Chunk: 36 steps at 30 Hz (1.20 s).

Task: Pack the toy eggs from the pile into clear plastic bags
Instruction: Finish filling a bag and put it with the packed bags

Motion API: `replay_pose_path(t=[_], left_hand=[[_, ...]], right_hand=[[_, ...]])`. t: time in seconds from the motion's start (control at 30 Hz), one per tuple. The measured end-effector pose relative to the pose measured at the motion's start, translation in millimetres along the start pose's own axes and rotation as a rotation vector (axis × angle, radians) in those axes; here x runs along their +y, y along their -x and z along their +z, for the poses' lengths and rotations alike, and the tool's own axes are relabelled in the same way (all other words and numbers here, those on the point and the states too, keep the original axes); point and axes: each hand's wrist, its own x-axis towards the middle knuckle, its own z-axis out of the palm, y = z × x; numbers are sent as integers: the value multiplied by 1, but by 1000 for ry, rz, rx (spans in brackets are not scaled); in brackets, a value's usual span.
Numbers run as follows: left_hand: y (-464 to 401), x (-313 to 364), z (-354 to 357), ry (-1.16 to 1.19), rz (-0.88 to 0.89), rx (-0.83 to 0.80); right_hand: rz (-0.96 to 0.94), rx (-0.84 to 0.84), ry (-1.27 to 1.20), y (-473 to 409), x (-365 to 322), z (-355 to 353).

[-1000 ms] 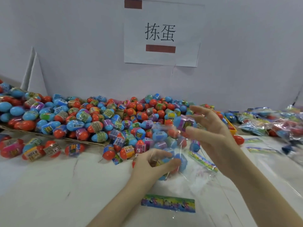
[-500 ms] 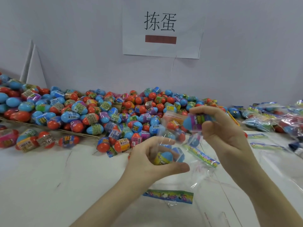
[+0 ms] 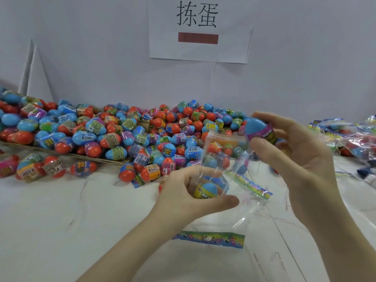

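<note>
A big pile of blue and red toy eggs [image 3: 114, 133] lies along the wall at the back of the white table. My left hand [image 3: 187, 196] grips a clear plastic bag [image 3: 219, 163] held upright, with a blue egg with a yellow band [image 3: 207, 190] inside it between my fingers. My right hand [image 3: 295, 157] holds a blue egg with a purple band [image 3: 259, 131] at its fingertips, just above and to the right of the bag's open mouth.
Filled clear bags [image 3: 350, 137] lie heaped at the far right. A flat empty bag with a colourful header strip [image 3: 209, 239] lies on the table below my hands, another strip [image 3: 250, 185] beside them. Loose eggs [image 3: 32, 167] sit at the left. A paper sign [image 3: 199, 29] hangs on the wall.
My right hand has carried the purple-banded egg up and right, above the bag mouth. My left hand has lifted the bag slightly. The view has tilted down.
</note>
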Motion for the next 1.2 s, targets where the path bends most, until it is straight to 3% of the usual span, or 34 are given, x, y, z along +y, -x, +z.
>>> replay_pose_path(t=[0.2, 0.37, 0.63, 0.8, 1.07, 1.2], left_hand=[[2, 6, 1, 20, -5, -68], [4, 8, -2, 65, 19, -96], [2, 8, -2, 140, 34, -132], [0, 8, -3, 134, 28, -81], [0, 7, -3, 123, 27, -102], [0, 7, -4, 128, 2, -192]], right_hand=[[36, -67, 137, 1, -4, 5], [20, -113, 475, 4, -4, 9], [31, -153, 489, 2, -1, 7], [18, -327, 771, 4, -4, 2], [38, -430, 721, 3, -3, -2], [48, -414, 627, 2, 0, -2]])
